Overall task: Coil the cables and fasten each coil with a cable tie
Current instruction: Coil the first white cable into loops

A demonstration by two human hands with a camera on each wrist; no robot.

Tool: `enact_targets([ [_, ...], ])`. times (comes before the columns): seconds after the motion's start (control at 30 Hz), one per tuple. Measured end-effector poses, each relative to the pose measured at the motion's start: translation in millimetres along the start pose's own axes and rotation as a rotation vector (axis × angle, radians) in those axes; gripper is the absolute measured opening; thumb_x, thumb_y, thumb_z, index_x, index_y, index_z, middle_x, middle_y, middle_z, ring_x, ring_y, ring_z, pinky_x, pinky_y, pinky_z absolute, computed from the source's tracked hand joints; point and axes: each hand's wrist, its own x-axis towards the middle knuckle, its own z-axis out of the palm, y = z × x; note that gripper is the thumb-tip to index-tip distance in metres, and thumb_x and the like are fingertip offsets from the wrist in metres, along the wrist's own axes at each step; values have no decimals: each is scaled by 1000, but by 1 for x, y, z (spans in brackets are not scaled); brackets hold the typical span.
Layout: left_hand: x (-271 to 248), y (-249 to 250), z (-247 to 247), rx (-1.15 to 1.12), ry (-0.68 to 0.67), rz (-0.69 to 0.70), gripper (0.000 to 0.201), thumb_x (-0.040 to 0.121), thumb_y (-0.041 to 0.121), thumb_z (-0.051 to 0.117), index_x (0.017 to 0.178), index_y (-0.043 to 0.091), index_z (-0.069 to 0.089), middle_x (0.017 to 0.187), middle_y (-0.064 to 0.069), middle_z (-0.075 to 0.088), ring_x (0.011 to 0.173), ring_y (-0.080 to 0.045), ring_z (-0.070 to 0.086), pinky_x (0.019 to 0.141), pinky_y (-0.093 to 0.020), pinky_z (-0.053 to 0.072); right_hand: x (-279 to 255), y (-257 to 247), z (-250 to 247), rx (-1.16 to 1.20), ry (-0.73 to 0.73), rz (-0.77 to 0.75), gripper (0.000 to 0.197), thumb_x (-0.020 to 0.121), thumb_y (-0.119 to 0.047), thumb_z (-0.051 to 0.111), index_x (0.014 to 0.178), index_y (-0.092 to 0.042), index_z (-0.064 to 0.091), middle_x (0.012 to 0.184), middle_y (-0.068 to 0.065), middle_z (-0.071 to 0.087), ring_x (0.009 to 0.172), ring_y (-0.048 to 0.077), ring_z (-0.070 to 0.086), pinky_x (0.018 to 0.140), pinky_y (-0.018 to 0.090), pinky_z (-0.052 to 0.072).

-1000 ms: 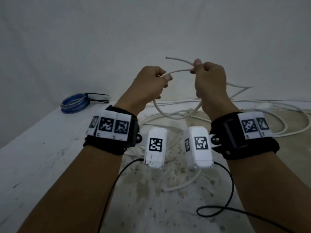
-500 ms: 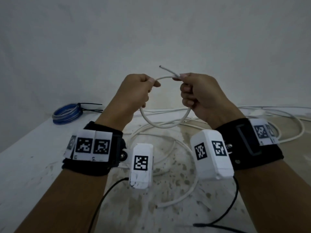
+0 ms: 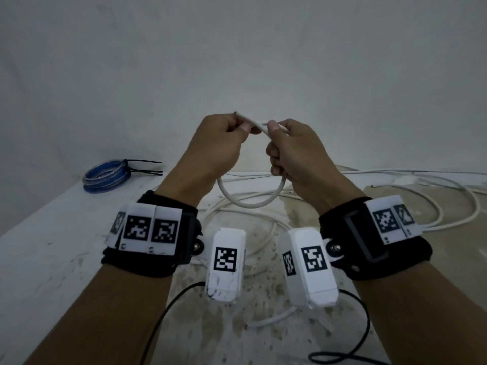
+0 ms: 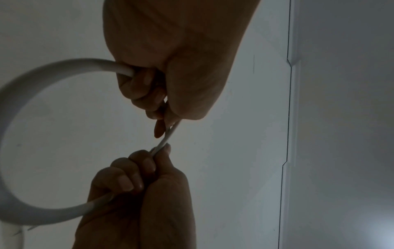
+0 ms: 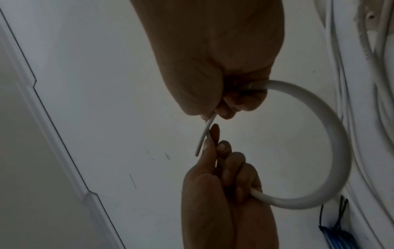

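I hold a white cable (image 3: pixel 250 204) up in front of me, bent into one small round loop that hangs below my hands. My left hand (image 3: pixel 243 125) pinches the cable close to its free end (image 3: pixel 236 113), which pokes out past the fingers. My right hand (image 3: pixel 274 126) grips the cable just beside it, where the loop closes. The left wrist view has the left hand (image 4: pixel 164 118) on top, the right hand (image 4: pixel 153 160) below and the loop (image 4: pixel 32 75) on the left. In the right wrist view, the right hand (image 5: pixel 215 114) is above the left hand (image 5: pixel 213 146), with the loop (image 5: pixel 332 134) at the right.
The rest of the white cable (image 3: pixel 448 206) lies in loose curves on the stained table (image 3: pixel 52 246). A blue coil (image 3: pixel 105 176) with black cable ties (image 3: pixel 145 167) sits at the back left by the wall. Black camera leads (image 3: pixel 171 306) trail from my wrists.
My hands have come together and dropped a little. The loop has shrunk to a small ring. The free end has swung left to my left hand, which now pinches it.
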Motion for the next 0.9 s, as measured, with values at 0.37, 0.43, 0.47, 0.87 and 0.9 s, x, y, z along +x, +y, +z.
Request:
enact_targets([
  [0.37, -2, -1, 4, -157, 147, -32, 28, 94, 39, 61, 80, 18, 74, 67, 3, 61, 46, -9, 41, 46, -24, 35, -5, -11, -1, 97, -32, 12, 20, 101, -23, 51, 95, -7, 62, 67, 8, 57, 50, 13, 52, 52, 26, 52],
  [0.43, -3, -1, 5, -170, 165, -38, 29, 95, 40, 60, 85, 18, 75, 69, 3, 65, 45, -9, 43, 46, -24, 38, -4, -14, -2, 165, -36, 35, 20, 101, -21, 51, 93, -5, 61, 69, 11, 61, 52, 16, 57, 57, 32, 57],
  [0.47, -3, -1, 6, -180, 191, -40, 29, 95, 40, 59, 85, 18, 75, 69, 4, 66, 45, -9, 44, 46, -24, 39, -4, -15, -4, 190, -39, 46, 20, 102, -20, 51, 91, -6, 60, 69, 12, 62, 53, 18, 58, 59, 35, 59],
  [0.87, 0, -8, 2, 35, 349, 26, 34, 94, 44, 59, 70, 25, 73, 62, 8, 64, 55, 3, 54, 62, -19, 39, -3, -16, -20, -214, -197, 129, 29, 103, -38, 42, 107, -14, 59, 70, 11, 74, 62, 27, 72, 60, 37, 61],
  [0.9, 0, -8, 2, 48, 356, 30, 34, 94, 44, 59, 69, 25, 73, 62, 8, 64, 56, 4, 55, 61, -16, 39, -2, -15, -22, -310, -161, 84, 27, 102, -39, 46, 103, -17, 61, 66, 7, 73, 57, 22, 70, 55, 33, 58],
])
